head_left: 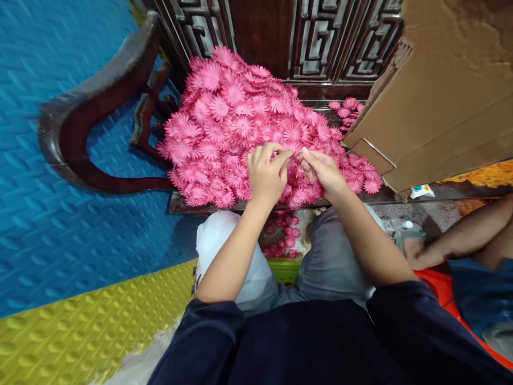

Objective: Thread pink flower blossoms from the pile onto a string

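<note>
A large heap of pink artificial flower heads point(224, 123) covers the dark wooden bench seat point(192, 208). Over the front of the heap, my left hand point(267, 172) has its thumb and forefinger pinched together. My right hand point(325, 172) pinches too, its fingertips almost meeting those of the left. Whatever lies between the fingertips is small and blends with the pink petals behind, so I cannot make it out.
To the left curves a dark wooden armrest point(80, 107). A cardboard box point(436, 101) stands on the right. More pink flowers point(286, 235) lie below, between my knees. Another person's arm point(460, 235) and a clear bottle point(404, 230) are at the lower right.
</note>
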A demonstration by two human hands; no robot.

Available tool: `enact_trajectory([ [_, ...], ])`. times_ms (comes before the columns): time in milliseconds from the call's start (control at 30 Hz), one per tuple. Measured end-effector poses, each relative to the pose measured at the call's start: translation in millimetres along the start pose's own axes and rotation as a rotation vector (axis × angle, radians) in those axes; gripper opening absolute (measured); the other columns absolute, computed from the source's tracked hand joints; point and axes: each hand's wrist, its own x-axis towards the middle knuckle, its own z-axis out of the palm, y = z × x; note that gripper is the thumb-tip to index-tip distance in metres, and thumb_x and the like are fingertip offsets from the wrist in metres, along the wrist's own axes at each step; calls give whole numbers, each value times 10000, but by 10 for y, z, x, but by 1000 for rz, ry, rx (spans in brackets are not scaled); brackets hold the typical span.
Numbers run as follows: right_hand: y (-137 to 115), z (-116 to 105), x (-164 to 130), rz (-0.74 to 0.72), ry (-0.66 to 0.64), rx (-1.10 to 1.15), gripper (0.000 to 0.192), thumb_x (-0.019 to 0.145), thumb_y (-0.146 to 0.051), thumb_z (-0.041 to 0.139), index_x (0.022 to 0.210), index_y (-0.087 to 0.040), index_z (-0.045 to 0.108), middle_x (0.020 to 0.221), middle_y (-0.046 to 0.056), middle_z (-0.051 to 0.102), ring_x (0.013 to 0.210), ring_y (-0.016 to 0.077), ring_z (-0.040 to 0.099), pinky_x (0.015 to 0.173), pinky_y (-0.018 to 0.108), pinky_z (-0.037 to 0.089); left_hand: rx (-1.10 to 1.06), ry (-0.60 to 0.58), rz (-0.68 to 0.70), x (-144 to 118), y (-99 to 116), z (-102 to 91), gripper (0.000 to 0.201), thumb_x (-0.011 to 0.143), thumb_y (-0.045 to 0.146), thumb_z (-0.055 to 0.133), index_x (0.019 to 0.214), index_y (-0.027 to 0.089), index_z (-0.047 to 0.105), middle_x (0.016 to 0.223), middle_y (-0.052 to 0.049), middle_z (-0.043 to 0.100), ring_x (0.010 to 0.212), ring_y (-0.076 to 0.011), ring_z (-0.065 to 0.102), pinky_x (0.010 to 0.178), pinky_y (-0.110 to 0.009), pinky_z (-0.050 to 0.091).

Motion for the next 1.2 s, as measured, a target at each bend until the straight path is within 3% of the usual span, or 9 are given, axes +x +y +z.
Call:
enact_trajectory([
  [200,-19,24,6,12,8,20,258,650,-395,739,621,-170,618,540,-62,459,553,55,429,518,207,339,24,-80,17,10,1,32,229,885,275,479,992,295,680,972,-62,645,912,-226,516,788,-384,332],
  [367,-7,1,23,-21,63,-28,198,642,-330,742,634,-161,640,575,-42,517,621,72,494,559,210,378,-3,-74,-10,9,5,37,211,880,331,504,969,286,690,938,-46,660,910,-217,536,810,-379,347],
  [567,48,-34,34,-60,68,-62,350,582,-491,763,618,-172,623,495,-49,449,602,91,491,530,220,358,-130,-112,-60,19,18,9,275,805,477,586,970,286,694,957,-30,653,935,-217,554,861,-381,373],
  [700,90,-43,43,-78,50,-86,415,569,-578,729,655,-184,629,480,-55,414,576,99,465,499,234,323,-193,-99,-76,20,8,7,210,834,419,567,923,288,704,915,-28,656,905,-213,559,851,-383,380],
  [1000,87,-11,47,-89,75,-106,423,605,-598,681,645,-184,600,467,-69,364,543,86,418,498,242,296,-180,-43,-130,28,31,-5,214,786,439,624,913,285,701,996,-38,634,979,-233,530,904,-397,371],
  [1200,89,-14,46,-105,113,-75,422,611,-588,689,600,-183,570,501,-57,393,548,83,409,516,240,310,-195,-83,-121,38,16,5,259,764,474,638,918,278,707,984,-30,667,952,-228,564,888,-391,382],
])
